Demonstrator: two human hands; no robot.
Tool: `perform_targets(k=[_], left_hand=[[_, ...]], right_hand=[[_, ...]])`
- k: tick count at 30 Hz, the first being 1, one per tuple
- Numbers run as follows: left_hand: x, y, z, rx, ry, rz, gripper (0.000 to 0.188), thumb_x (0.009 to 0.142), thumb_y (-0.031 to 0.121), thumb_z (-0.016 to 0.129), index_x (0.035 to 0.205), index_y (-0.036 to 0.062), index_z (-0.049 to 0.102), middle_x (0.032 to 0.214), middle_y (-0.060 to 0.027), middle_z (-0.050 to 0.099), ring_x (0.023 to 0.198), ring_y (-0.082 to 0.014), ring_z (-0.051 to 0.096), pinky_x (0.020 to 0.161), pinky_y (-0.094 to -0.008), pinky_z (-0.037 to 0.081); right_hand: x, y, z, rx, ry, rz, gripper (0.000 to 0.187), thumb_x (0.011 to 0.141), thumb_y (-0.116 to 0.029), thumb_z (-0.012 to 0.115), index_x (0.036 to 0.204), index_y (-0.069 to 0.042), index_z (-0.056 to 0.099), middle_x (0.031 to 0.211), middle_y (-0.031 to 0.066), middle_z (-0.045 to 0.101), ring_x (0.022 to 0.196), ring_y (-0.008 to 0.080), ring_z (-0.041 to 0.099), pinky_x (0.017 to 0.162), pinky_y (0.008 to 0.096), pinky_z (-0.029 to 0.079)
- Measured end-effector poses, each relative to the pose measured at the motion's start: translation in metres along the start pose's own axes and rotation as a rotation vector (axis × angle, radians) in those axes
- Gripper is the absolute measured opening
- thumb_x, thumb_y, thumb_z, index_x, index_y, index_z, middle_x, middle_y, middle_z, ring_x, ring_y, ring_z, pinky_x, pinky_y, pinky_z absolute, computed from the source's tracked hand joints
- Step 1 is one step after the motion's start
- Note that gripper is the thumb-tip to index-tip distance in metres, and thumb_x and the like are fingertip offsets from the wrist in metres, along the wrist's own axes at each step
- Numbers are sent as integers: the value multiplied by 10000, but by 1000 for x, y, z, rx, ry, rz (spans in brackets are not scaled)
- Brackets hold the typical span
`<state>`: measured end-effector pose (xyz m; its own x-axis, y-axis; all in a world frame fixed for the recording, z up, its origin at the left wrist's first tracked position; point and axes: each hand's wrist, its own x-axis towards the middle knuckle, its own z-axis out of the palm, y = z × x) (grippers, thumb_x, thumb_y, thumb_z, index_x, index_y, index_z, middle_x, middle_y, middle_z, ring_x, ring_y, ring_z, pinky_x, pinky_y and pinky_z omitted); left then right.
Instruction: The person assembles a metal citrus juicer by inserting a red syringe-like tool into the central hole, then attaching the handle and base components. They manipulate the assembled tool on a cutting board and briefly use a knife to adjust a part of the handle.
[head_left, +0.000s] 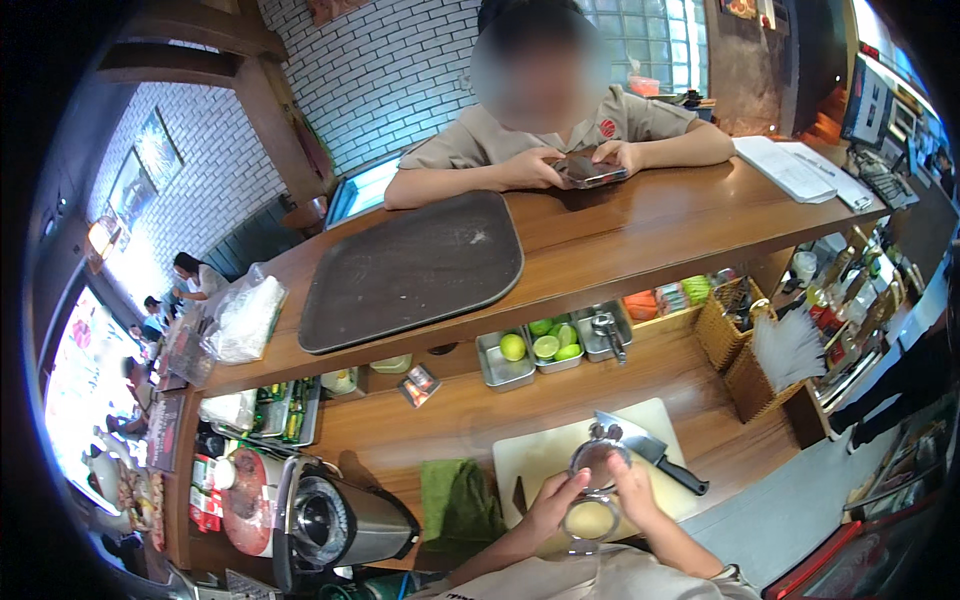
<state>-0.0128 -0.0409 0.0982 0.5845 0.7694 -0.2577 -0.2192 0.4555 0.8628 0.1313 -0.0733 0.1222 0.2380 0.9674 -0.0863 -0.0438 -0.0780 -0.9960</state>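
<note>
My left hand (549, 506) and my right hand (636, 492) are closed from either side round a shiny piece with two round rims (592, 491), held over the near part of a pale cutting board (655, 425). Its far ring looks greyish inside, and pale yellow shows through the near one. Its exact kind I cannot make out. Just beyond it on the board lies a kitchen knife (652, 452), its black handle pointing to the near right. A green cloth (456, 500) lies left of the board.
Metal tins hold limes (513, 347) behind the board; another holds a metal tool (607, 335). A steel appliance (355, 520) stands left. Above, a shelf carries a black tray (415, 270). Across it a person (560, 140) holds a phone. Wicker baskets (740, 375) stand right.
</note>
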Motion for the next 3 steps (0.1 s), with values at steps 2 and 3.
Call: perform_targets(k=[2, 3], left_hand=[[5, 10, -9, 178, -248, 47, 229, 936, 197, 457, 1043, 11, 538, 855, -57, 609, 750, -99, 567, 671, -248, 454], [1, 11, -10, 228, -208, 27, 229, 936, 197, 457, 1043, 11, 538, 855, -57, 609, 750, -99, 567, 671, -248, 454]], right_hand=[[5, -14, -12, 261, -291, 31, 417, 932, -383, 416, 966, -10, 600, 722, 49, 606, 581, 105, 556, 466, 246, 450], [6, -22, -17, 317, -407, 125, 457, 915, -418, 440, 1047, -2, 575, 739, 87, 624, 686, 222, 616, 678, 316, 506]])
